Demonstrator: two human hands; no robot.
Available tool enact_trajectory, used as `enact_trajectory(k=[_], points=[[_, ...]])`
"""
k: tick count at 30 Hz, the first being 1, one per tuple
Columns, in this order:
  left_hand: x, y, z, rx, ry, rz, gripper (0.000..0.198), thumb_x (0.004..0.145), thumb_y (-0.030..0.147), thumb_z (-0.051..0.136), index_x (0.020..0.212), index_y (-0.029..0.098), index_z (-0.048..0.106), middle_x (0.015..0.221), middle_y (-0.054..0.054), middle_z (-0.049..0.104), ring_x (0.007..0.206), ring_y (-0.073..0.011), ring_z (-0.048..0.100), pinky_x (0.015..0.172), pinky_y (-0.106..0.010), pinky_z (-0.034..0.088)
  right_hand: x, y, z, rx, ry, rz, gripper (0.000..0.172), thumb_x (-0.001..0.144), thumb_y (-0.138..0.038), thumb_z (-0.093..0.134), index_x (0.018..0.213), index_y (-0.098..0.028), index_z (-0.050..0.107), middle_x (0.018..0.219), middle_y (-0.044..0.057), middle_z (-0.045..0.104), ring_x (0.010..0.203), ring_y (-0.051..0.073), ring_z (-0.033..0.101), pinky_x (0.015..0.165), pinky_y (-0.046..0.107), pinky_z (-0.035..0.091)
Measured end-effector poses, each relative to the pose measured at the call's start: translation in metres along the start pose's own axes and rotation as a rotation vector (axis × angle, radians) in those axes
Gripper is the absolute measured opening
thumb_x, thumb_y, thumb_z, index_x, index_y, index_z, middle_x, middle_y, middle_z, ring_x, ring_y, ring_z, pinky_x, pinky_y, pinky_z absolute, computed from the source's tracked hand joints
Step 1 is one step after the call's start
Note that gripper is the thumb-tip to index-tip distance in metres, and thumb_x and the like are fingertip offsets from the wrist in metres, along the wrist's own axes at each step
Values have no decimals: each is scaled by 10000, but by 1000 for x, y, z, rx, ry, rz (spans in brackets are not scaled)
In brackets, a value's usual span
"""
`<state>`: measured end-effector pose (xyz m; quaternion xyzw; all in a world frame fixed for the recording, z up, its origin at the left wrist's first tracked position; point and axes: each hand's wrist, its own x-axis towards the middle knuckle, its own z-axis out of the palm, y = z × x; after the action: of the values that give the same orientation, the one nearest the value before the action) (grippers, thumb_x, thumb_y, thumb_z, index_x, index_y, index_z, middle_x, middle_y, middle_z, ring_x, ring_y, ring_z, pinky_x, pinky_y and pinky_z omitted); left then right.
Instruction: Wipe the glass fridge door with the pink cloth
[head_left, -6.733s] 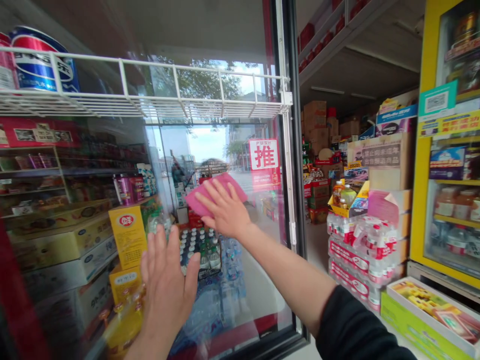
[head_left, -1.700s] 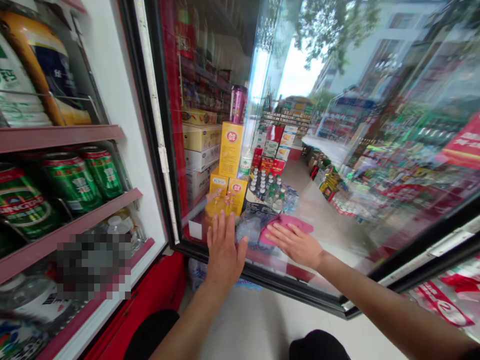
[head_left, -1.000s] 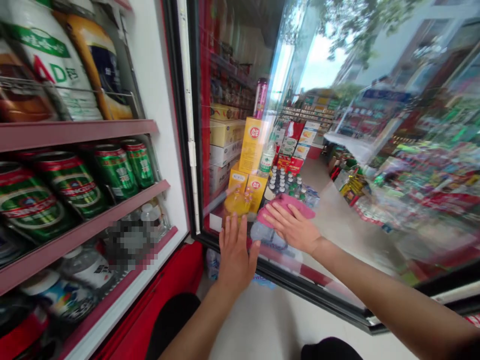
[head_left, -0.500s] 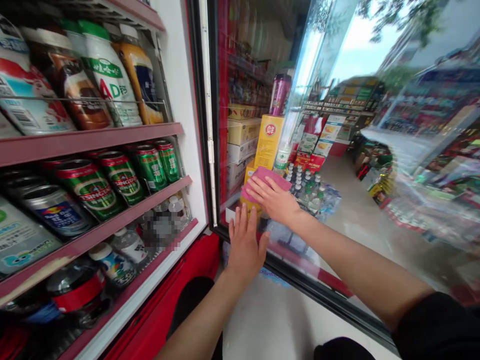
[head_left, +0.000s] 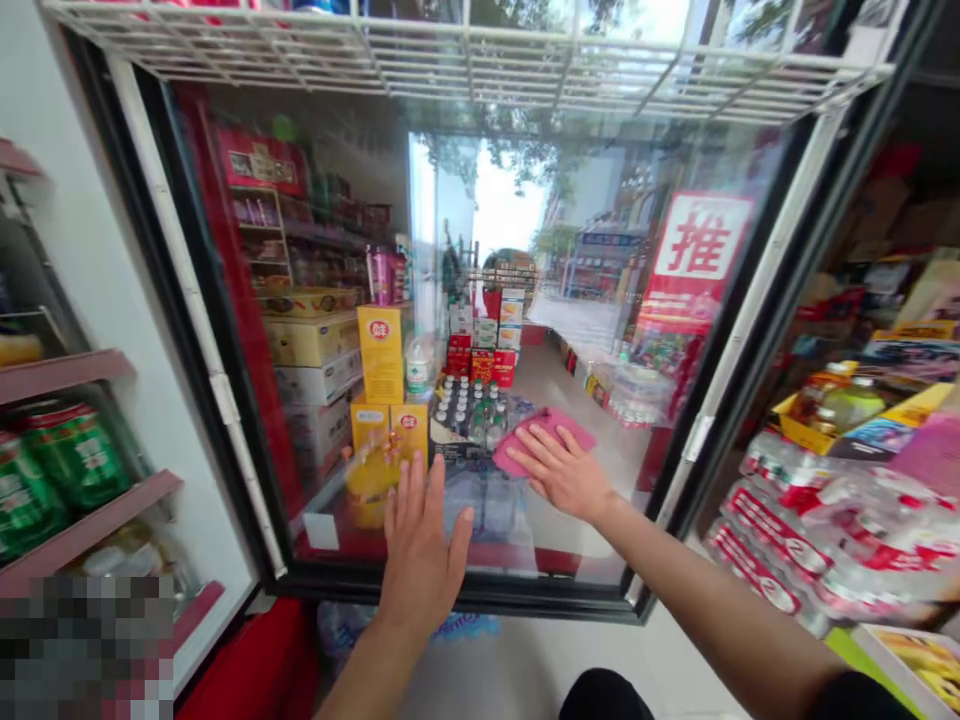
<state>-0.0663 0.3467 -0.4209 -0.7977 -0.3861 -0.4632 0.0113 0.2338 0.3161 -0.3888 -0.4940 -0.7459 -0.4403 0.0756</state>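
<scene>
Head view, scanning left to right. At 9 o'clock: open fridge interior, green beer cans (head_left: 45, 480) lying on a reddish shelf (head_left: 97, 515), a blurred-out patch below them at 8 o'clock. The glass fridge door (head_left: 525, 250) fills the centre, swung open, black frame, white wire rack (head_left: 465, 60) along its top at 12 o'clock. Seen through or in the glass: stacked cartons, yellow boxes (head_left: 381, 355), a tray of small bottles, street outside. Left hand (head_left: 424, 545) at 6 o'clock: flat, fingers spread and pointing up, palm pressed on the lower glass just above the bottom frame, holding nothing. Right hand (head_left: 562, 475) just right of centre, about 5 o'clock: also flat and open, fingers extended to upper left, pressing a pink cloth (head_left: 544, 440) against the glass; cloth is pinned under the fingers, not gripped in a fist, its far edge sticking out past the fingertips. Cloth sits on the lower middle of the pane, right of the left hand, hands near but apart. Red push sign (head_left: 694, 255) with a white character on the door at 2 o'clock. Past the door frame at 3 to 4 o'clock: shrink-wrapped packs of water bottles (head_left: 817, 520) stacked on the floor, cardboard display boxes above them.
</scene>
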Motion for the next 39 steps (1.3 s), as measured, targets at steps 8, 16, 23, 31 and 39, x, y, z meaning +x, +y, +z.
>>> enact_trajectory(k=[8,16,23,31,39], points=[[-2,12,16,20,-32,53,744,1110,381,474,1769,271,148,1831,-170,205,1705,-367,194,1284,-710,345,-90,60,-18,-155,102,389,583,998,-473,721,1533,-253,648,1668,192,518,1560,404,471,1308,663,277],[8,12,24,8,22,81,763,1099,385,484,1774,290,142,1828,-164,216,1690,-392,239,1253,-729,385,-1,68,-33,-135,441,799,803,1033,-379,629,1729,-113,328,1801,290,142,1696,482,84,1249,834,233],[23,14,16,6,89,118,766,1102,392,468,1778,298,120,1826,-168,220,1697,-395,211,1251,-747,374,109,25,-31,65,352,571,805,1023,-411,664,1729,-196,343,1836,195,89,1715,428,0,1313,792,118],[36,18,6,-13,121,183,766,1094,402,474,1776,260,156,1827,-170,218,1708,-365,186,1335,-673,275,88,15,-24,-3,187,25,698,1077,-460,586,1712,-252,385,1821,88,246,1702,293,206,1372,567,192],[38,15,6,-42,106,148,775,1089,391,484,1779,292,146,1831,-141,222,1712,-353,176,1327,-689,281,8,90,-52,-139,215,371,696,1025,-466,673,1665,-261,491,1764,173,371,1662,371,307,1339,676,205]])
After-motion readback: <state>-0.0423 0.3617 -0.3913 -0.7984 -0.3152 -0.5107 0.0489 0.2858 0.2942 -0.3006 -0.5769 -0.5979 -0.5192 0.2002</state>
